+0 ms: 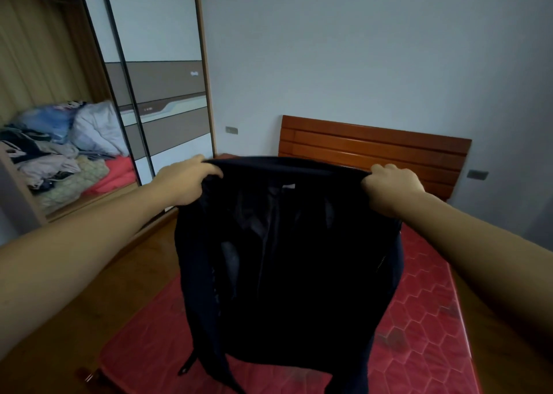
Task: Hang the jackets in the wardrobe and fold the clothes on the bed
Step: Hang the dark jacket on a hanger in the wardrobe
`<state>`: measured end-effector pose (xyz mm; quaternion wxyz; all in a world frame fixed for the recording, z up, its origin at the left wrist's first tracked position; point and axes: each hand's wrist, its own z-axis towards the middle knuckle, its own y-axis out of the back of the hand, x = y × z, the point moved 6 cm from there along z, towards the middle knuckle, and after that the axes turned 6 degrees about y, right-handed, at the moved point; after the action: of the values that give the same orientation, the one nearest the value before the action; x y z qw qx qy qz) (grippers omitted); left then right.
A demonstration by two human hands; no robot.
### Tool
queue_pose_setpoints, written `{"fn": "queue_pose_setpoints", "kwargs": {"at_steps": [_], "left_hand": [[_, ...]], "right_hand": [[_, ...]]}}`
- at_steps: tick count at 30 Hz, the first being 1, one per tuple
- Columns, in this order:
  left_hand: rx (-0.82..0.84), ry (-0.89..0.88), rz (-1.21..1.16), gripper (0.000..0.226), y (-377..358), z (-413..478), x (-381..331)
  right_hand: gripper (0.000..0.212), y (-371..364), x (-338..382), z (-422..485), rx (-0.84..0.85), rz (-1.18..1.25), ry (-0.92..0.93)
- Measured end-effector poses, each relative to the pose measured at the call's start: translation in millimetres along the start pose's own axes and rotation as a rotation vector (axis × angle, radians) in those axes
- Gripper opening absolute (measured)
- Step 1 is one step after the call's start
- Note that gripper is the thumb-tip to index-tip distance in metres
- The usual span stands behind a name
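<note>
Red mattress [425, 318] fills the near right. Left hand [185, 181] and right hand [392, 188] each clench the dark jacket [287, 262] at its shoulders, hanging above it; soft, limp, probably light, best gripped there. Wardrobe [155, 79] stands far left.

- The left hand [187, 181] is gripping the top edge of a dark jacket [287, 268] at its left corner, fingers closed over the cloth.
- The right hand [392, 188] is gripping the same edge at the right corner, so the 2 hands are holding it stretched between them.
- The jacket is hanging open-side toward the camera, its shiny lining showing, its lower end trailing over the red mattress [425, 327].
- A wooden headboard [374, 151] is standing behind the jacket against the pale wall [344, 49].
- The wardrobe [161, 94] is standing at the left with 1 side open, a pile of clothes [59, 151] lying inside.
</note>
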<state>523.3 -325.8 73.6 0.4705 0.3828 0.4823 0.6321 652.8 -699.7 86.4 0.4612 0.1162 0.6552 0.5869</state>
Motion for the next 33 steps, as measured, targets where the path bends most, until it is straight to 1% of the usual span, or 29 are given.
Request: {"fn": "queue_pose_setpoints", "kwargs": {"at_steps": [2,3,6,7,10,12,14,16,18,20,21,25,27,29,31,33], "left_hand": [[-0.094,0.029,-0.069,0.069,11.8,6.8,5.2],[-0.095,0.03,-0.058,0.067,13.9,7.6,7.0],[0.032,-0.004,0.01,0.066,6.9,2.4,13.5],[0.049,-0.001,0.003,0.065,3.5,-0.6,17.4],[0.009,0.021,-0.078,0.062,0.3,-11.6,24.9],[-0.02,-0.034,-0.146,0.062,2.1,-19.6,25.4],[-0.065,-0.112,-0.17,0.059,6.7,-28.1,26.8],[-0.125,-0.157,-0.128,0.056,12.2,-37.8,29.0],[-0.157,-0.158,-0.07,0.053,16.4,-46.6,29.6],[-0.185,-0.171,-0.004,0.052,18.2,-53.1,31.4],[-0.191,-0.174,0.021,0.051,19.5,-56.2,32.6],[-0.24,-0.167,0.17,0.054,34.7,-71.4,26.0],[-0.275,-0.131,0.281,0.057,44.1,-79.0,20.2],[-0.269,-0.087,0.328,0.057,49.6,-86.0,17.5],[-0.246,-0.082,0.311,0.053,50.5,-93.5,18.4],[-0.214,-0.097,0.265,0.047,50.9,-103.8,21.7]], "right_hand": [[0.023,5.0,-6.0,3.3,-0.046,0.169,-0.12],[0.021,4.9,-4.5,3.9,-0.045,0.186,-0.119],[0.012,-3.2,3.4,1.9,0.002,0.223,0.007],[0.013,-3.1,4.6,0.9,-0.019,0.254,0.054],[0.021,5.2,5.9,-5.4,-0.167,0.271,0.125],[0.027,12.2,10.7,-11.4,-0.254,0.233,0.16],[0.04,14.4,14.9,-14.0,-0.304,0.183,0.192],[0.047,17.3,16.0,-14.5,-0.36,0.179,0.218],[0.056,18.6,14.9,-12.8,-0.399,0.205,0.215],[0.064,18.0,14.5,-9.2,-0.39,0.207,0.185],[0.065,18.7,14.7,-7.7,-0.374,0.191,0.16],[0.058,25.9,17.0,-3.6,-0.325,0.154,0.059],[0.046,31.1,18.9,-3.9,-0.332,0.116,0.016],[0.03,35.6,22.6,-5.3,-0.336,0.018,0.01],[0.023,38.2,26.7,-7.3,-0.353,-0.028,0.059],[0.025,36.6,33.0,-8.9,-0.361,-0.01,0.193]]}}
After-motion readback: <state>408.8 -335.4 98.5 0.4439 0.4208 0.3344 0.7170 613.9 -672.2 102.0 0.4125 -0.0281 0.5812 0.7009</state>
